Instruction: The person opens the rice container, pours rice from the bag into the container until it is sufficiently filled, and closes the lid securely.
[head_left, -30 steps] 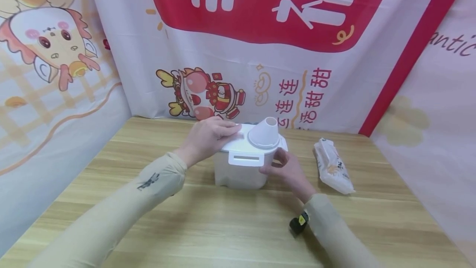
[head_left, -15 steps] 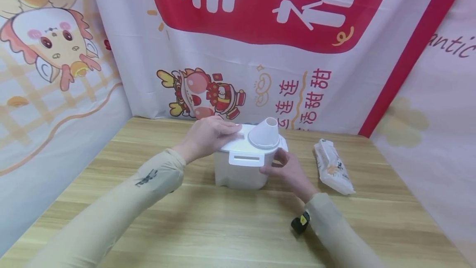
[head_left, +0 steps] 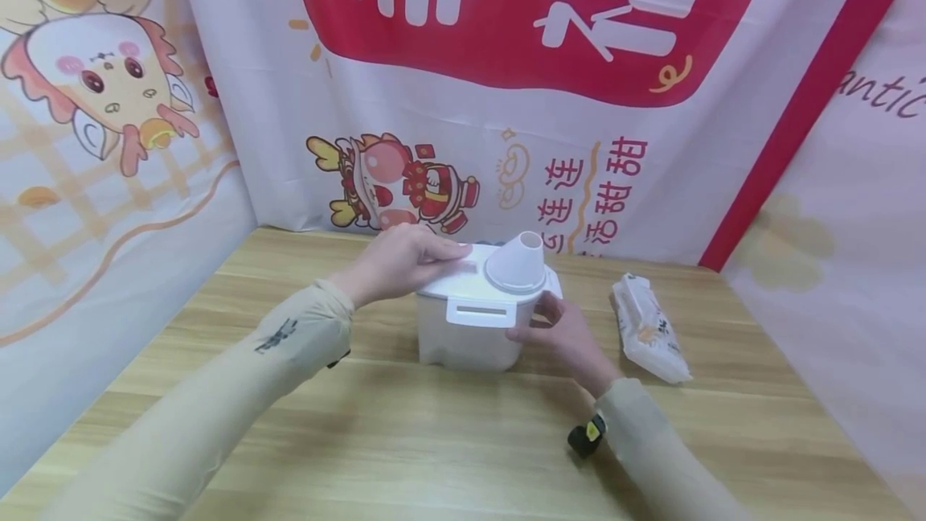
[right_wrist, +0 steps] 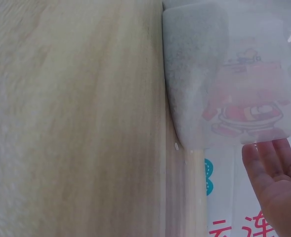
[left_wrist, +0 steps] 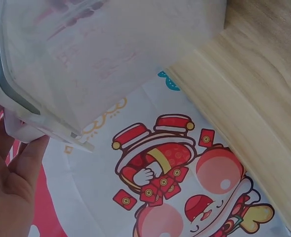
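Observation:
A translucent plastic storage container (head_left: pixel 466 348) stands upright on the table, its white lid (head_left: pixel 452 288) seated on top. A white cone-shaped cap (head_left: pixel 516 264) rises from the lid's right side. My left hand (head_left: pixel 396 262) grips the lid's left part, thumb across the top; in the left wrist view, fingers (left_wrist: pixel 24 165) curl at a white clip (left_wrist: pixel 24 129) on its edge. My right hand (head_left: pixel 567 340) holds the container's right side, thumb toward the front. Pale grain-like contents (right_wrist: pixel 192 64) show low inside the container in the right wrist view.
A mostly white printed plastic bag (head_left: pixel 649 332) lies on the wooden table (head_left: pixel 448 449), right of the container. Behind the table hangs a printed cloth (head_left: pixel 282 159). A tiny white grain (right_wrist: pixel 176 146) lies beside the container in the right wrist view.
My left wrist and forearm have shifted slightly left, and the left fingers show less over the lid. The right hand keeps its place at the container's side. The head view has tilted slightly.

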The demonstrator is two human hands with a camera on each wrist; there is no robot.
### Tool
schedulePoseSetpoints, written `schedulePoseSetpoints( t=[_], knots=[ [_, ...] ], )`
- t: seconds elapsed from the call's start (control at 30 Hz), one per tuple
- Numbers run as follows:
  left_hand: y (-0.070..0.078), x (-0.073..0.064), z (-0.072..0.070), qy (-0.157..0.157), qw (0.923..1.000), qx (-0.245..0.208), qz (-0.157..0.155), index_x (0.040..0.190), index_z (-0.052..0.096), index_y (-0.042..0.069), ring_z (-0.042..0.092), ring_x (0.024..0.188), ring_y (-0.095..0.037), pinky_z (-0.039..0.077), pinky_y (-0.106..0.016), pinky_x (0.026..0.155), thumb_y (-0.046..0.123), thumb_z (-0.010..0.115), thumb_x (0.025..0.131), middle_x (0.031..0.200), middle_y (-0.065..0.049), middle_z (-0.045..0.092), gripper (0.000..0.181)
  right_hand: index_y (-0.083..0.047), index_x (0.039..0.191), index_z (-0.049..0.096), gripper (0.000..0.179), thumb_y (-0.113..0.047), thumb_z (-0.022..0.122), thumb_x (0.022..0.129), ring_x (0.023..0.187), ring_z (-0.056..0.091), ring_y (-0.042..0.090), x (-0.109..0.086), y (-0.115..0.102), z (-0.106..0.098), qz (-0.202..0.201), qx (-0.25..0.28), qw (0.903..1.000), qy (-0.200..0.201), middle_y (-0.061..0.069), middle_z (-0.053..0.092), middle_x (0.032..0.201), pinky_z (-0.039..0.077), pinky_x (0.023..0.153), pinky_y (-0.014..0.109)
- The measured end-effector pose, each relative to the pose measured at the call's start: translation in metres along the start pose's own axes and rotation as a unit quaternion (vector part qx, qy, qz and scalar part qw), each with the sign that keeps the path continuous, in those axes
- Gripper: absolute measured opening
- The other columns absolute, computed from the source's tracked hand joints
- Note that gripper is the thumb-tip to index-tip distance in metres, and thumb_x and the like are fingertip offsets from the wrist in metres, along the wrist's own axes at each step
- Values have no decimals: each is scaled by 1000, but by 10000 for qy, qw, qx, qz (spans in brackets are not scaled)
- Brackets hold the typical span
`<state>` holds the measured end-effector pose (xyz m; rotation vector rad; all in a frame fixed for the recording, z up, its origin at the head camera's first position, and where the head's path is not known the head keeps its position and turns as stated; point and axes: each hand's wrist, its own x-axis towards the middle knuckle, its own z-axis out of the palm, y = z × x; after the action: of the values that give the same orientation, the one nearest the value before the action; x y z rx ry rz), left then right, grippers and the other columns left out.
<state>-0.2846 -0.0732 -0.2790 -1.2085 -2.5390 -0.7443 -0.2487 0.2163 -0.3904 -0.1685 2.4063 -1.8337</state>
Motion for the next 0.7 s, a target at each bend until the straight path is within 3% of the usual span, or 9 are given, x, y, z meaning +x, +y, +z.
schedulePoseSetpoints(
  t=[0.43,0.57,0.7],
  knots=[
    [3,-6,1,-90,9997,-128,-212,127,67,22,61,95,-8,51,-29,84,21,67,96,119,8,67,32,-20,149,40,94,-32,90,70,130,47,27,4,6,-1,130,214,9996,-136,4,45,147,39,107,47],
    [5,-8,3,-119,9991,-282,-280,130,66,19,59,103,-9,50,-31,90,19,64,97,125,7,65,33,-19,147,42,94,-33,91,68,129,48,27,3,6,-1,83,209,9997,-132,4,47,145,40,106,46],
    [6,-12,4,59,9991,-357,-230,129,66,12,57,116,-13,47,-33,99,18,66,96,127,1,64,33,-20,146,44,93,-37,90,68,128,49,27,3,4,0,-5,145,9998,-111,4,49,144,41,105,46]
  ],
)
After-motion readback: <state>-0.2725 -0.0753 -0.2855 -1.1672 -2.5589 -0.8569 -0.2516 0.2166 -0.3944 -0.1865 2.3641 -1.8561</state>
